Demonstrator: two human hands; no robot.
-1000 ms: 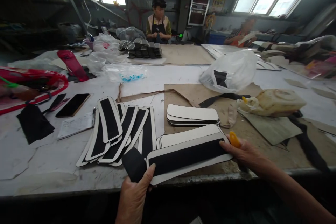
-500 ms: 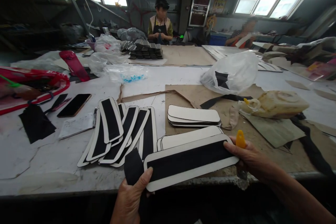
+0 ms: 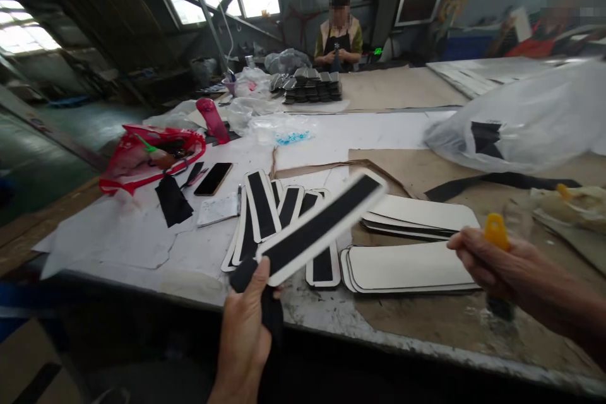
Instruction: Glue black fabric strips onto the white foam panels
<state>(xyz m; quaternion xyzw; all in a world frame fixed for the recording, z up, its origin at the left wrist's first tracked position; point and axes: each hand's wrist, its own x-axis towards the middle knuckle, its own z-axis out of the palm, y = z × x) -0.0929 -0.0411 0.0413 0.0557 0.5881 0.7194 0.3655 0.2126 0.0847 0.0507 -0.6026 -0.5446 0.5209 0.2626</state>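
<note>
My left hand (image 3: 246, 322) pinches the near end of a long white-edged panel (image 3: 326, 227) with a black strip on it, tilted up to the right and slightly blurred. A loose black band (image 3: 272, 312) is in the same hand and hangs down. My right hand (image 3: 506, 265) is closed on a yellow-handled tool (image 3: 496, 231), whose dark lower end points down. Left of it lie a near stack of white panels (image 3: 411, 267) and a farther stack (image 3: 426, 213). Behind the held panel, black-striped panels (image 3: 262, 205) lie fanned out.
A phone (image 3: 213, 178), a notepad (image 3: 218, 209), black fabric pieces (image 3: 173, 200) and a red bag (image 3: 151, 158) lie on the left. At right are a clear plastic bag (image 3: 525, 120) and a yellowish container (image 3: 575, 207). A person (image 3: 338, 38) sits across the table.
My right hand has let go of the panel and moved away right with the yellow-handled tool. The panel's far end has swung upward in my left hand. The view has turned left.
</note>
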